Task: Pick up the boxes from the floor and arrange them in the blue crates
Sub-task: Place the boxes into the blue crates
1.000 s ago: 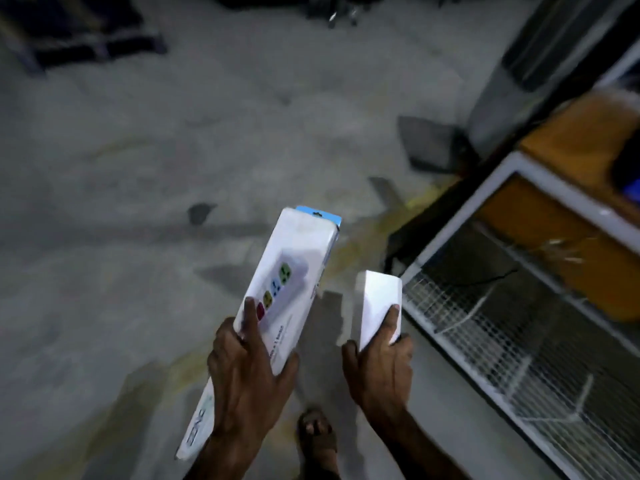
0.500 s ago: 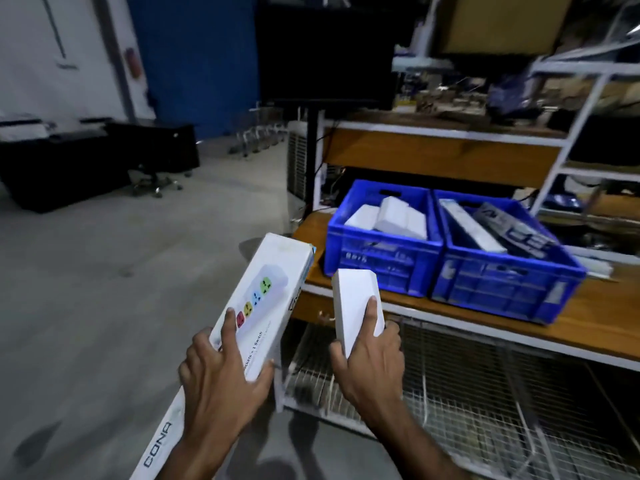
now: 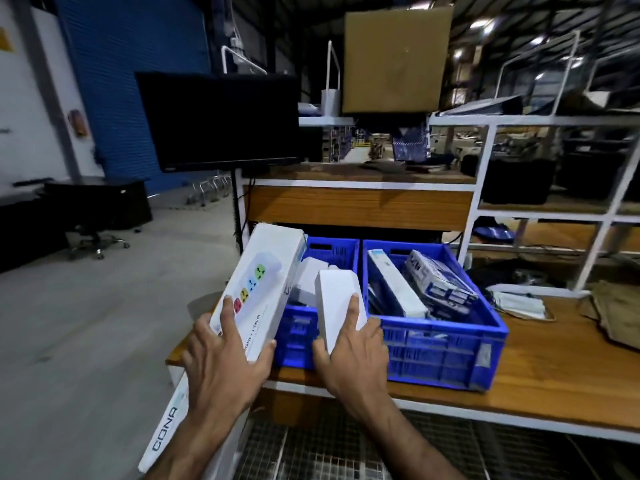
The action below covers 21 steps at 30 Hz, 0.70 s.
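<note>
The left hand (image 3: 221, 365) clasps a long white cardboard power-strip carton (image 3: 242, 306) around its middle, thumb under, fingers flat on the printed face. It looks light and stiff, though gripped there its far end could swing. The right hand (image 3: 353, 355) pinches a small plain white cardboard box (image 3: 337, 313) at its near end; smooth, probably slippery. Both hang just over the left blue slatted plastic crate (image 3: 298, 334), beside the right blue crate (image 3: 446, 344) holding more cartons.
</note>
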Each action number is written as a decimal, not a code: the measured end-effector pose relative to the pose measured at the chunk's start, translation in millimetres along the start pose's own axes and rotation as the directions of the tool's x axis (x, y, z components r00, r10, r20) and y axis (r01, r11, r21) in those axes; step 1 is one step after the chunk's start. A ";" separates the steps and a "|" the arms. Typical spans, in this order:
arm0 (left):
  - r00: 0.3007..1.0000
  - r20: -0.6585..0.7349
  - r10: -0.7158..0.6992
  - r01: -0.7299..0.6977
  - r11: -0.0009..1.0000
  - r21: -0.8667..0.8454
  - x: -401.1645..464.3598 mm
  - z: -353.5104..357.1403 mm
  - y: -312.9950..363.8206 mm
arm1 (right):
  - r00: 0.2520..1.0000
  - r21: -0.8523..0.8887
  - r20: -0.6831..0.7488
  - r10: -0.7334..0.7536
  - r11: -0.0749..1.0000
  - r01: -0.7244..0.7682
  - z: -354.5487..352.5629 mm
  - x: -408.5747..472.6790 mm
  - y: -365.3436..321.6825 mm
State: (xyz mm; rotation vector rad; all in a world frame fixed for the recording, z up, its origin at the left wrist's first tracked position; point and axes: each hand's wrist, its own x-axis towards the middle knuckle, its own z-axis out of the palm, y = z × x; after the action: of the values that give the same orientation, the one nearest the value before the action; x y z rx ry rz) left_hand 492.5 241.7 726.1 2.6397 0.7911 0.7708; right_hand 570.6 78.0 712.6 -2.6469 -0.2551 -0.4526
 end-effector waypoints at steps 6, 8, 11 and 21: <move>0.999 0.036 0.024 -0.026 0.999 0.046 52.7 19.8 20.5 | 0.999 0.015 0.046 0.020 1.000 -0.021 19.4 74.3 -5.1; 0.998 0.050 0.029 -0.031 0.999 0.043 75.1 28.1 17.8 | 0.996 0.022 0.079 0.039 0.999 -0.041 32.4 101.4 -9.3; 0.998 0.060 0.026 -0.028 0.999 0.038 112.1 40.1 7.2 | 0.995 -0.020 0.081 0.055 0.998 -0.053 54.4 148.0 -14.6; 0.990 0.105 0.090 -0.098 0.993 0.070 216.1 79.0 -20.8 | 0.975 -0.117 0.142 0.173 0.981 -0.157 123.6 285.2 -31.1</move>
State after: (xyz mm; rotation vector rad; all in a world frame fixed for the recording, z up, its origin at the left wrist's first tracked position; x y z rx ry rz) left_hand 681.1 374.2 741.9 2.7760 0.6854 0.6353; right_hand 861.6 191.2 720.7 -2.7811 -0.0576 -0.2158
